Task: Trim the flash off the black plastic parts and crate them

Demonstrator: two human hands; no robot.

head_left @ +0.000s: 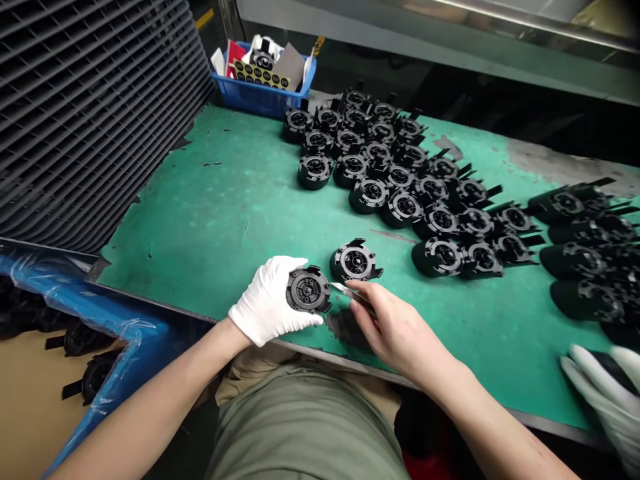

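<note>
The left hand (270,297), in a white knitted-looking glove, grips a round black plastic part (309,290) by its edge, face up, showing concentric rings, moulded ribs and small tabs around the rim. The bare right hand (387,320) pinches a slim, pale-tipped tool (345,289) between thumb and forefinger, its point angled at that part's rim; blur there leaves it unclear whether the two touch.

Taking the held part as the dial's centre, a similar black piece (355,261) with a notched, glossier ring sits at two o'clock on the smooth, scuffed green tabletop (220,200). Beyond it, from one to three o'clock, stand rows of squat black cylinders (373,193) with flat upright tabs.

Towards twelve, a blue plastic bin (250,97) holds paper scraps and a gold sheet of round black labels (263,75). At ten o'clock rises a black slatted stack (100,113), ridged like louvres. Between eight and nine lies a film-draped blue rim (145,330). Past three o'clock, another person's gloved hand (600,393) curls around something dark.
</note>
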